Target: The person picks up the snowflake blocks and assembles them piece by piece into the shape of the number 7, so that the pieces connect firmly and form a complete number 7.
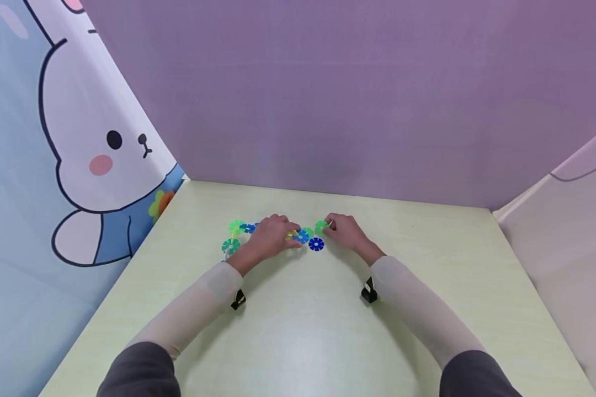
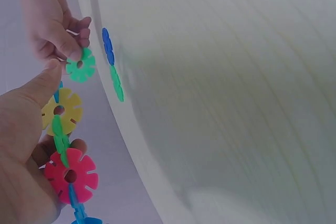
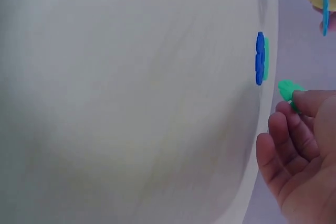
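My left hand [image 1: 270, 237] holds a chain of slotted plastic discs joined edge to edge. In the left wrist view, a yellow disc [image 2: 73, 104], a green disc seen nearly edge-on and a pink disc [image 2: 84, 182] run along its palm and fingers. A light blue disc [image 1: 302, 237] forms the chain's end beside my left fingertips. Between thumb and fingers, my right hand [image 1: 346, 231] pinches a single green disc [image 2: 81, 71], close to that end; whether they touch, I cannot tell. The chain's far part, with a teal-green disc [image 1: 230, 246], trails left, partly hidden by my left hand.
A dark blue disc [image 1: 316, 244] and another green disc [image 2: 116, 83] lie on the pale tabletop [image 1: 298, 320] below the hands. A purple panel [image 1: 357, 110] stands behind the table. On the left hangs a sheet with a cartoon rabbit [image 1: 94, 121].
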{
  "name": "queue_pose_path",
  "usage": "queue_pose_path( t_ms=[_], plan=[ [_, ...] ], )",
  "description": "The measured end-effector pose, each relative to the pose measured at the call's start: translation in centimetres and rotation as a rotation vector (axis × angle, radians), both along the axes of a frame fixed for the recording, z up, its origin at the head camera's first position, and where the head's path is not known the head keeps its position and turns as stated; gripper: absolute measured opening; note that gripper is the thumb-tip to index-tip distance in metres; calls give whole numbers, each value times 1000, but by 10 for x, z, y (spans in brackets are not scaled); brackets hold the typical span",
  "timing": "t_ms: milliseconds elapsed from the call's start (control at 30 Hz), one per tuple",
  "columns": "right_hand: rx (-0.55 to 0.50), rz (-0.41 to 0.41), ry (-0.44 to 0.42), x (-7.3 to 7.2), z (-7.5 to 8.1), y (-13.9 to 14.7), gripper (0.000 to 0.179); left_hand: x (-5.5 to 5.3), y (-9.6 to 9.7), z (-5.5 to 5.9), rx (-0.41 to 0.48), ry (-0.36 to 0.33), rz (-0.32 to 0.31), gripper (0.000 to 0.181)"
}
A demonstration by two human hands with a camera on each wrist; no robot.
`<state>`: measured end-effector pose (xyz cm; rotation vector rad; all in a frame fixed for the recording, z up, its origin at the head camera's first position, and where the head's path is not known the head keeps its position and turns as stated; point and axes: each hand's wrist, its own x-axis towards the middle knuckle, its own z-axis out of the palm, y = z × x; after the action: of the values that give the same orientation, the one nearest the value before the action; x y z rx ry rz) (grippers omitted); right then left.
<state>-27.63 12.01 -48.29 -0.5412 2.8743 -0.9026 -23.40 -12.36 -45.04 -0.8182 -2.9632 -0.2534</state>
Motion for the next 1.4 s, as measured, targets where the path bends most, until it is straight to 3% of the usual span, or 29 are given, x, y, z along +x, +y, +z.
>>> queue_pose_path(
  t_ms=[500,1067,1400],
  plan=[
    [-67,98,34,23,7,4,15,0,1,0,2,17,-9,50],
    [-102,178,102,33,2,4,14,-1,1,-2,22,36,-21,50],
    [-102,215,174,37,8,0,13,0,2,-1,35,20,-27,50]
  ],
)
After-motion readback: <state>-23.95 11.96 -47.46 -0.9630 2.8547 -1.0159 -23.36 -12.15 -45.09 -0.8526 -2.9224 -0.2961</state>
